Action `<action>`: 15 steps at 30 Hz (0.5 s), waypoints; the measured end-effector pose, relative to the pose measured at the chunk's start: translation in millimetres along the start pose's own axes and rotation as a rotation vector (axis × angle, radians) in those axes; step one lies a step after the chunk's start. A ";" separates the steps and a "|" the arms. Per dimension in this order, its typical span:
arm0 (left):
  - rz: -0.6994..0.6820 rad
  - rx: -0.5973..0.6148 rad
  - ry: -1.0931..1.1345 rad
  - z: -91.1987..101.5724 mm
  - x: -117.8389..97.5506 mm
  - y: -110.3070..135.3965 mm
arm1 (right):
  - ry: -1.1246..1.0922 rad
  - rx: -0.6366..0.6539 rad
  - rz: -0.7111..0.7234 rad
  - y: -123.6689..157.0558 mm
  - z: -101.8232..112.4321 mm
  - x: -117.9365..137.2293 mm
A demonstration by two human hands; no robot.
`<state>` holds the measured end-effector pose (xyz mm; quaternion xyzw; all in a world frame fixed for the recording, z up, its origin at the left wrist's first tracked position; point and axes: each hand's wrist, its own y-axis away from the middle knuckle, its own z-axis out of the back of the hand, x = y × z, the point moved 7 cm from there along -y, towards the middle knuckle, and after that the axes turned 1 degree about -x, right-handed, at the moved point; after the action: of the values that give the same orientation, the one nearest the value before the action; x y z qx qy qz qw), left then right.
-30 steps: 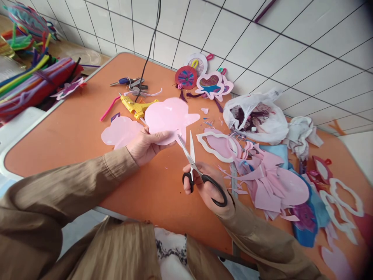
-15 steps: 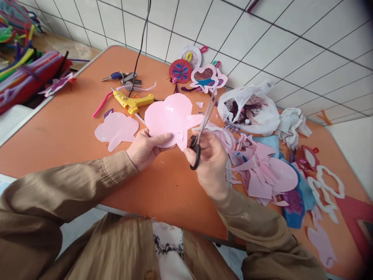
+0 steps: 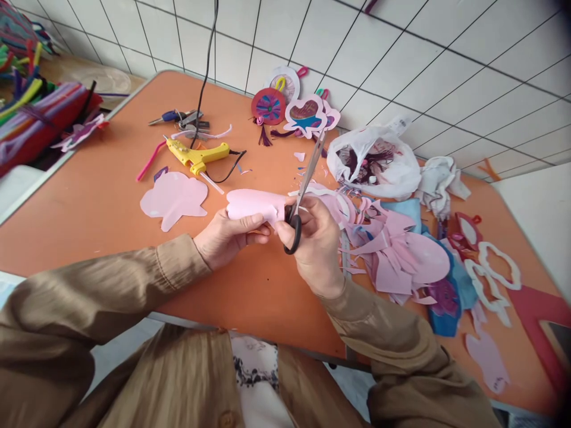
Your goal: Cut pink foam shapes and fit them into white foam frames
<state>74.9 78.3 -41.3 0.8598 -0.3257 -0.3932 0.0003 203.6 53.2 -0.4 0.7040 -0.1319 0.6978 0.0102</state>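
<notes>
Since the earlier frame, the pink cutout (image 3: 254, 203) between the hands has gone from a broad face to a low band, its far lobes no longer showing; I can't tell from here whether it is folded or only tipped. I see it above the orange table (image 3: 250, 291), near the middle, its long axis running left to right, with the rounded end pointing left.

My view has the left hand (image 3: 227, 235) closed on its near edge, thumb on top and fingers below. Fingers of the right hand (image 3: 316, 246) are curled round the handles of the scissors (image 3: 309, 172), the thumb at the cutout's right end. I read the scissors' long axis as slanting from near left to far right, tips pointing far, blades together.

Left of the hands lies a second pink cutout (image 3: 175, 199), just nearer than a yellow glue gun (image 3: 196, 157). Pink scraps (image 3: 397, 261) are heaped on the right.
</notes>
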 end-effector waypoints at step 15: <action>-0.112 -0.112 -0.396 14.7 -57.4 -1.3 | 0.412 0.153 0.487 -4.9 30.1 50.7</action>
<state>38.2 115.3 -12.9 0.7813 -0.2485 -0.5713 -0.0377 233.7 43.3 49.7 0.4945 -0.2385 0.8155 -0.1834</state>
